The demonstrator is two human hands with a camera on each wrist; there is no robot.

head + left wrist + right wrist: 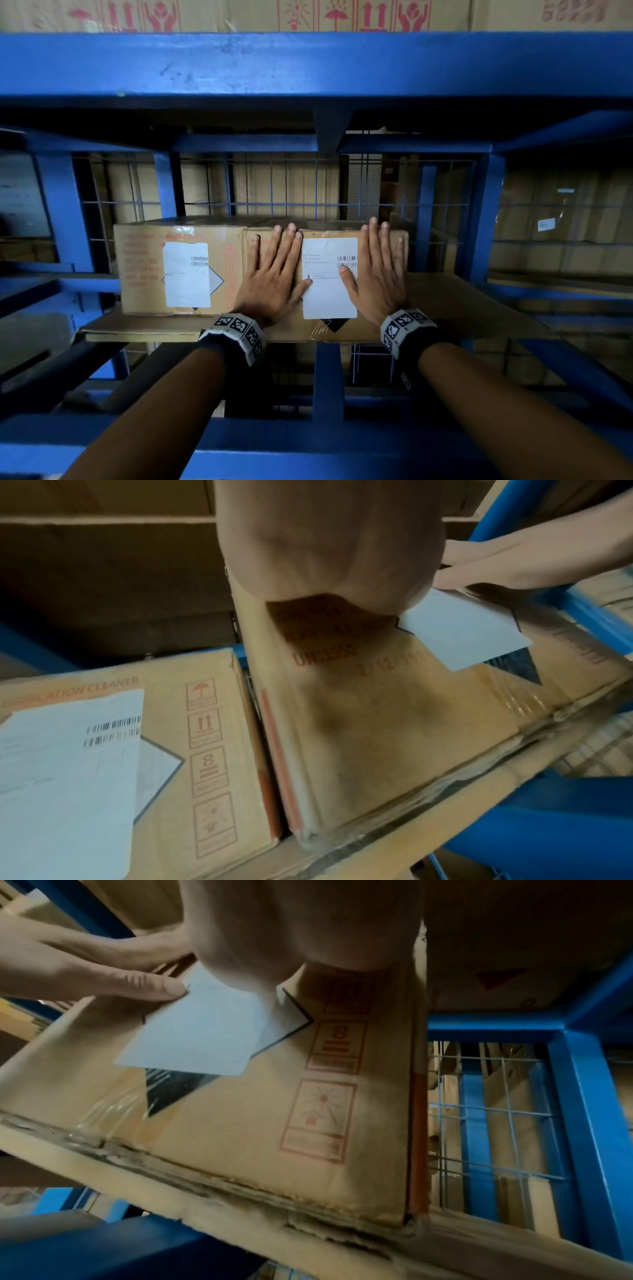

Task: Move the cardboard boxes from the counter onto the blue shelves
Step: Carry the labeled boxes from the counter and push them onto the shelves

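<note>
Two cardboard boxes stand side by side on a blue shelf lined with a cardboard sheet. The right box carries a white label. My left hand lies flat against its front face, fingers straight and spread, thumb on the label's edge. My right hand presses flat on the same face at the label's right side. The left box, also labelled, sits close against it, untouched.
A thick blue beam crosses above the shelf opening, with more cartons stacked on top. Blue wire mesh backs the shelf. A blue upright stands right of the box, with bare cardboard lining between them.
</note>
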